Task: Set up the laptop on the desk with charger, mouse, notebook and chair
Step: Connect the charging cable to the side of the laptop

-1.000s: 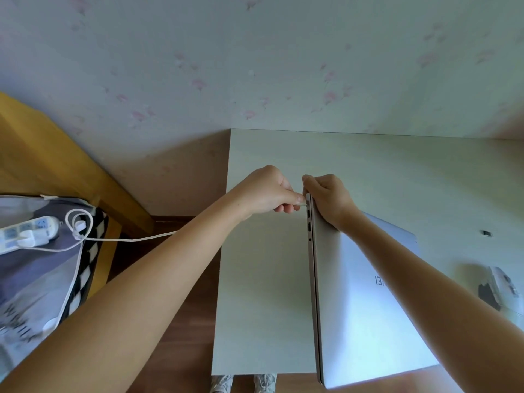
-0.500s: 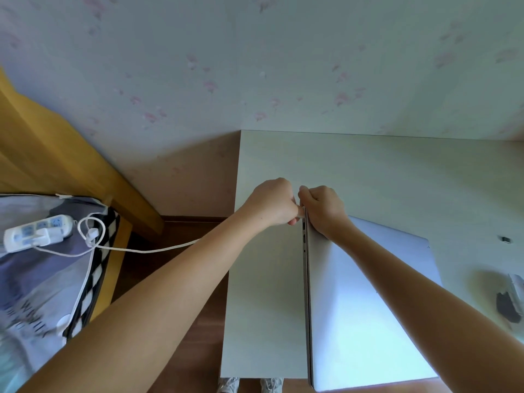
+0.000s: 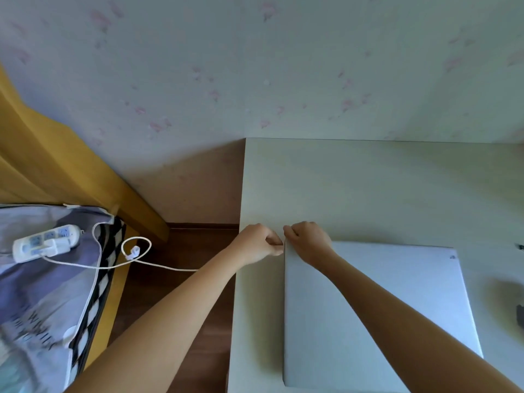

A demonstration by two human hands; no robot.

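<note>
A closed silver laptop (image 3: 397, 285) lies flat on the pale desk (image 3: 368, 188). My left hand (image 3: 259, 243) is pinched around the charger plug at the laptop's far left corner; the plug itself is hidden by my fingers. My right hand (image 3: 307, 242) presses down on that same corner of the lid. The white charger cable (image 3: 158, 265) runs left from under my left arm, loops once, and ends at a white power strip (image 3: 46, 242) on the bed. A dark mouse (image 3: 520, 316) shows only partly at the right edge of the frame.
A bed with grey bedding (image 3: 37, 293) and a yellow wooden frame (image 3: 85, 177) stands to the left. A strip of brown wood floor (image 3: 181, 307) separates it from the desk. The desk backs onto a wall with pale pink-flecked wallpaper (image 3: 255, 66).
The laptop was tilted up on its right side a second ago and now lies flat. Both hands have stayed together at its far left corner.
</note>
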